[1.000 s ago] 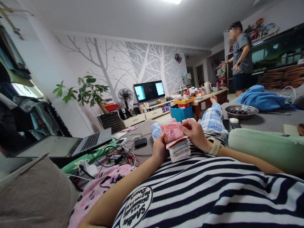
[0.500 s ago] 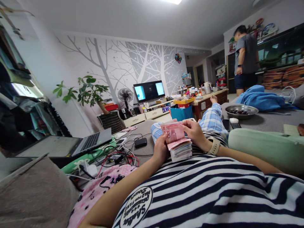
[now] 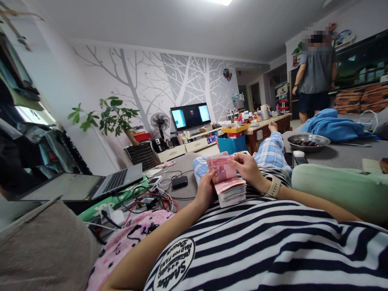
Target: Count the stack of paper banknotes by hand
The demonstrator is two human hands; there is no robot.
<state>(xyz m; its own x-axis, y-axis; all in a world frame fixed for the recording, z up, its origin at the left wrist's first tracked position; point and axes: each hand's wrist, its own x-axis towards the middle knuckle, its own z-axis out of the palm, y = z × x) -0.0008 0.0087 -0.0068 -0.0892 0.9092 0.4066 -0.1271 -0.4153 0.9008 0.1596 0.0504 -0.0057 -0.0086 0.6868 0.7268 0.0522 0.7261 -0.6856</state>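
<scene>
A thick wad of banknotes [image 3: 233, 195] rests bent over my striped shirt front. Its upper part, pink notes marked 100, stands up between my hands. My left hand [image 3: 206, 190] is closed round the wad's left side, the thumb lying across the pink face. From the right, my right hand [image 3: 247, 167] pinches the top right edge of the pink notes between thumb and fingers. How many notes are in that pinch I cannot tell. A pale-strapped watch [image 3: 273, 186] sits on my right wrist. Behind the notes are my legs in blue checked trousers [image 3: 271, 151].
Left of me lie an open laptop [image 3: 117, 180], tangled cables and a black box [image 3: 180, 182]. To the right are a green cushion [image 3: 336, 190], a remote control [image 3: 300, 158], a metal bowl [image 3: 308, 148] of dark round fruit and a blue cloth [image 3: 333, 124]. A person [image 3: 317, 76] stands farther back.
The upright pink notes have shifted slightly within my hands, which stay nearly in place. The person at the back right has turned and moved a little to the right.
</scene>
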